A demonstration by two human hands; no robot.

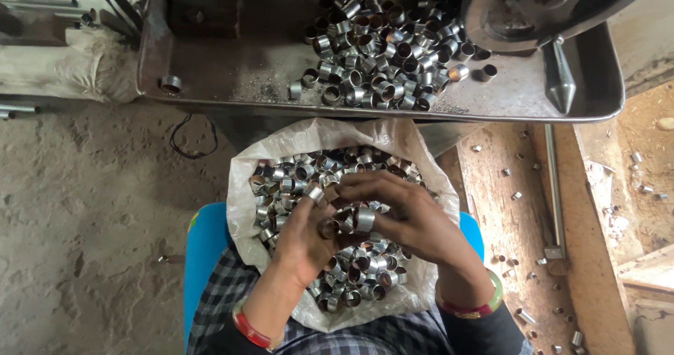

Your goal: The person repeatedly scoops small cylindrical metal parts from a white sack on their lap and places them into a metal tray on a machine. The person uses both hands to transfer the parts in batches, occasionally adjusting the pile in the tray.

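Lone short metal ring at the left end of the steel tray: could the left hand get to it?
Probably yes: the lone short metal ring lies apart, nothing covering it, and the left hand sits below over the sack.

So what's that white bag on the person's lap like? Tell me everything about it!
The white bag looks like woven plastic sacking, crinkled and a bit grimy. Its mouth is rolled wide open, facing up. It sits on the person's lap, over a checked cloth, just below the metal tray. It is filled with small shiny metal rings, short and hollow. The left hand and right hand reach inside, fingers holding a few rings.
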